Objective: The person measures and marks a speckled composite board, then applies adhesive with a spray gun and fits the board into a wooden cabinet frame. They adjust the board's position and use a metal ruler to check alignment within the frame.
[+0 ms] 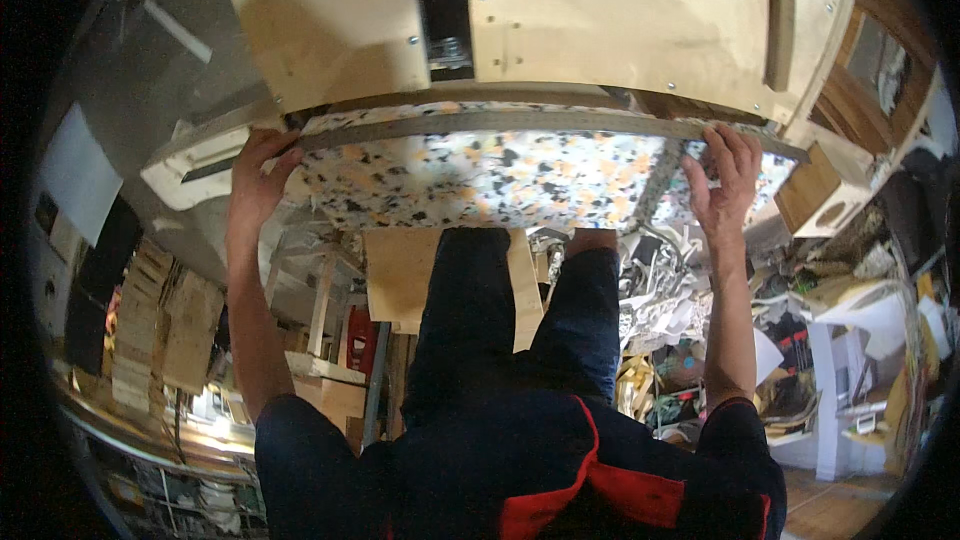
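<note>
A slab of speckled foam, white with black and orange flecks, lies in front of me at the near side of a pale wooden machine or bench. Along its far edge runs a long, narrow grey strip, which looks like a straightedge. My left hand has its fingers curled around the strip's left end. Near the right end, my right hand grips the same strip, fingers over it and thumb on the near side. The undersides of both grips are hidden. A darker band crosses the foam beside my right hand.
Pale wooden panels with screws and a dark slot rise beyond the foam. Heaped scraps lie on the floor to the right of my legs. A wooden box with a round hole sits at the right. Stacked boards stand at the left.
</note>
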A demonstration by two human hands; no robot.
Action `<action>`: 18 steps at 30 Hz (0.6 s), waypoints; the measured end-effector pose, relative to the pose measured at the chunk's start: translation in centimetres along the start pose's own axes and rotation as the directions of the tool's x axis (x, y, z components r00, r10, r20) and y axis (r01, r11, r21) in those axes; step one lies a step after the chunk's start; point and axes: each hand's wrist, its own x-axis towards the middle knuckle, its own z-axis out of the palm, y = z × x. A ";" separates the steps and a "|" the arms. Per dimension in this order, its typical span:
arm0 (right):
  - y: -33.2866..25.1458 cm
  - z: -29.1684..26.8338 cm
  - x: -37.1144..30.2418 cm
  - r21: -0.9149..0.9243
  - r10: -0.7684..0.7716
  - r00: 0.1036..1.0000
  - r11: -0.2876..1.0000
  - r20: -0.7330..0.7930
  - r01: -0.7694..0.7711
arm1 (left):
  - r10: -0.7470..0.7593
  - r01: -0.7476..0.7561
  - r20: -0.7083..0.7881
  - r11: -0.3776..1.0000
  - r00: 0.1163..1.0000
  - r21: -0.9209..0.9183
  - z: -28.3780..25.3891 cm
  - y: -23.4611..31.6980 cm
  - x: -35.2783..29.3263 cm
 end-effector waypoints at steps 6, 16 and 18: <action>0.1 0.2 -0.1 -0.029 -0.045 0.999 0.999 0.000 0.045 | 0.037 -0.038 -0.051 0.999 0.998 -0.030 0.3 -0.4 -0.5; 0.3 -0.1 -0.1 -0.100 -0.017 0.995 0.995 0.096 0.026 | 0.137 -0.149 -0.111 0.983 0.984 -0.109 0.6 -1.5 -0.3; 0.5 0.0 -0.2 -0.095 -0.057 0.995 0.993 0.080 0.065 | 0.076 -0.085 -0.075 0.990 0.994 -0.116 0.5 -1.4 -0.5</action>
